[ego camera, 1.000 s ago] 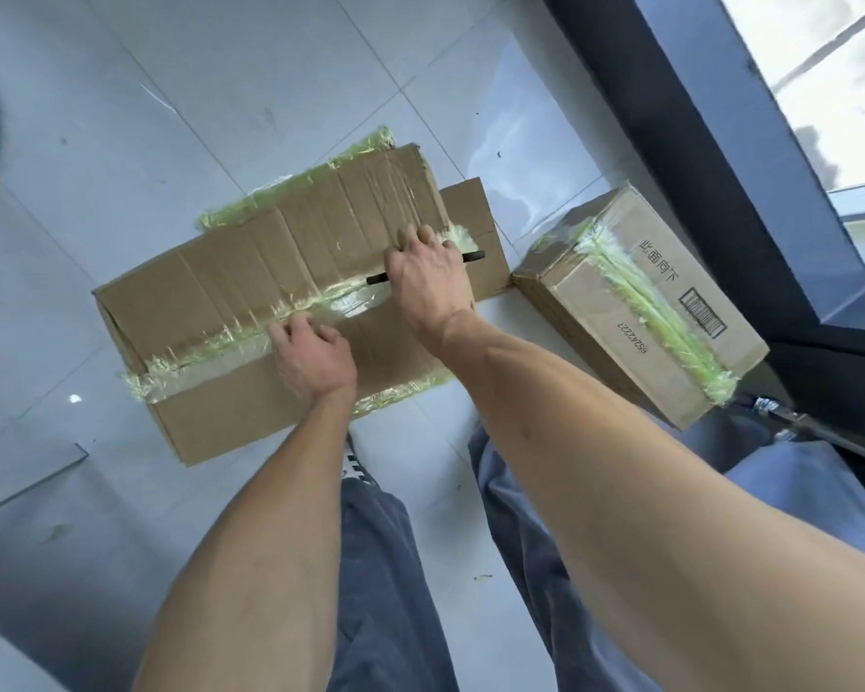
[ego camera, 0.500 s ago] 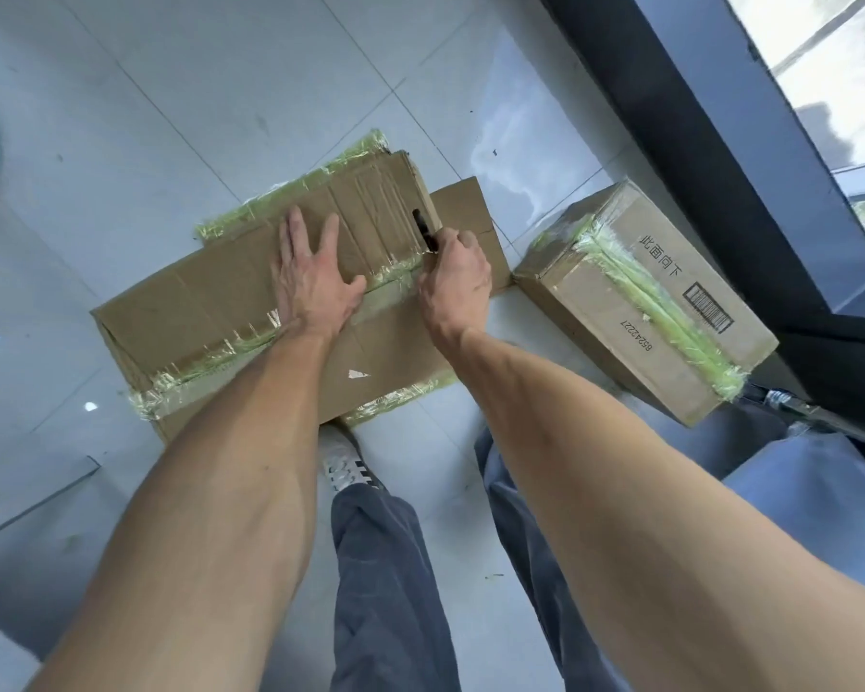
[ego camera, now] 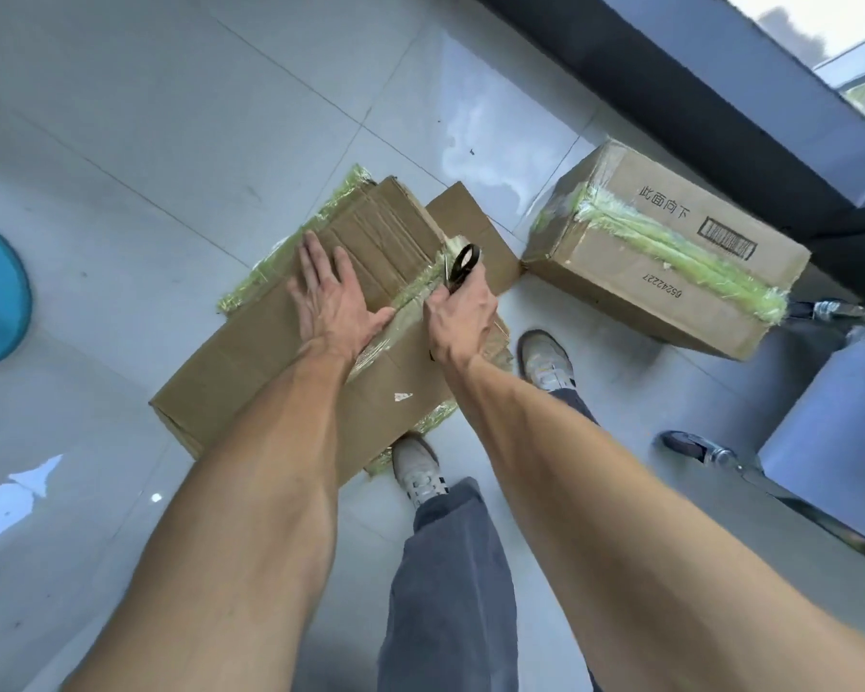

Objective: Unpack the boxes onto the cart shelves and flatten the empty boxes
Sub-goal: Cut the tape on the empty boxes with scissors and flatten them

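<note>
Box in hand: a taped cardboard box [ego camera: 280, 362] lies on the floor tiles just ahead of the person's shoes, its green-fringed tape seam [ego camera: 410, 292] running along the top.
Left hand: the left hand [ego camera: 333, 302] lies flat on the box top, fingers spread straight — pressing, not gripping.
Right hand: the right hand [ego camera: 463, 317] has its grip curled round black-handled scissors [ego camera: 463, 264] at the far end of the seam; the blades are hard to make out.
Second box: a sealed box [ego camera: 670, 272] sits near the window-side edge of the floor, close to the first.
Step, as I judge it: slitting the tape.
Risk: the left thumb lies beside the seam — a slip toward it could nick it; cutting deep could damage the contents.
</note>
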A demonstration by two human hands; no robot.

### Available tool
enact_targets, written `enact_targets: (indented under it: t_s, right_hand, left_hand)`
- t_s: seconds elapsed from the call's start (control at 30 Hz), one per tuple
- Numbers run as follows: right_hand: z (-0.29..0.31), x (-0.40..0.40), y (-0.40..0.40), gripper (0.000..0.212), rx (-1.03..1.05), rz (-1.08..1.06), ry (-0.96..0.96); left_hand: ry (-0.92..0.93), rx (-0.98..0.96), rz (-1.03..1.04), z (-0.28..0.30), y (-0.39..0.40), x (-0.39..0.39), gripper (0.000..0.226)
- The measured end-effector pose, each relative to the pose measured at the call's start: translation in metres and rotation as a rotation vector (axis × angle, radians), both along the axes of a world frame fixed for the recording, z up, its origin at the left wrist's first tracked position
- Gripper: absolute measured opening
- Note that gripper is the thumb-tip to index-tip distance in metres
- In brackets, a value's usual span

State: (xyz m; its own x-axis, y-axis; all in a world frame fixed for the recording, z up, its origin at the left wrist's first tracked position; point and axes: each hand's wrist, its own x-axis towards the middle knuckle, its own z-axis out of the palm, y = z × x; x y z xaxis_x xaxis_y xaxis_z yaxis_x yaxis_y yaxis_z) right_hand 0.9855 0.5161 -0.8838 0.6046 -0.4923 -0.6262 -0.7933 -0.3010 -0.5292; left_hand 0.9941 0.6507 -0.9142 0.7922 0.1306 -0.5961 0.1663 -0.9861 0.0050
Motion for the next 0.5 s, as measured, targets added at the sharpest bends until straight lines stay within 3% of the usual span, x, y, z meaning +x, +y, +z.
enact_targets:
  t_s: [0.07,0.17,0.33,0.5]
  right_hand:
    - [-0.001,-0.009,0.013,0.019,-0.004,0.000,0.026]
    - [-0.002,-0.015,0.029,0.020,0.011,-0.196,0.100]
    - [-0.011,-0.034,0.035,0.015,-0.009,-0.524,0.120]
    - [-0.020,-0.059,0.035,0.015,0.041,-0.430,0.093]
  left_hand:
    - [0.051,0.007,-0.056,0.002,0.011,0.004,0.128]
    - [0.140,0.049,-0.129,0.005,0.029,0.002,0.145]
    - [0.036,0.046,-0.261,-0.003,0.024,-0.015,0.141]
    - [-0.006,0.004,-0.276,-0.021,0.018,-0.015,0.128]
